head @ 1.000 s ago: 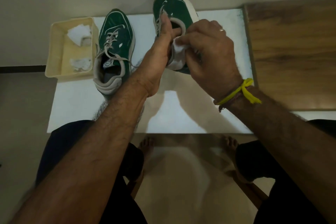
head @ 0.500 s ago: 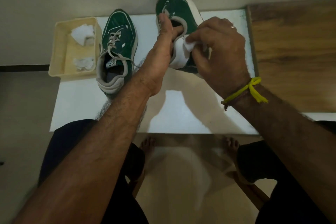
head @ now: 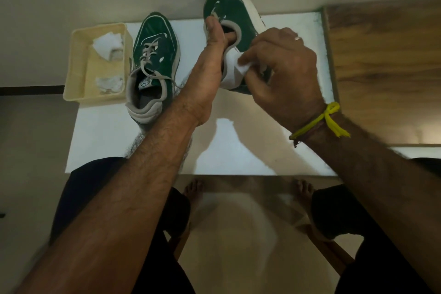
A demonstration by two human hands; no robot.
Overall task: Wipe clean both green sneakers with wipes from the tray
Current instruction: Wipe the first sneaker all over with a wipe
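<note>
White tabletop: left hand clamps raised sneaker at 12 o'clock, right hand pinches wipe on its heel; 2nd sneaker, tray at 10 o'clock; next, likely wipe onward.

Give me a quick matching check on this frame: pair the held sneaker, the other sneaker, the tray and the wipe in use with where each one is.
Things:
1. held sneaker
2. other sneaker
3. tray
4. wipe in use

Places:
A. pinched in the right hand
B. far left on the white mat, holding crumpled wipes
C. gripped at the collar by the left hand
D. resting on the mat beside the tray

Pairs: 1-C, 2-D, 3-B, 4-A
</note>
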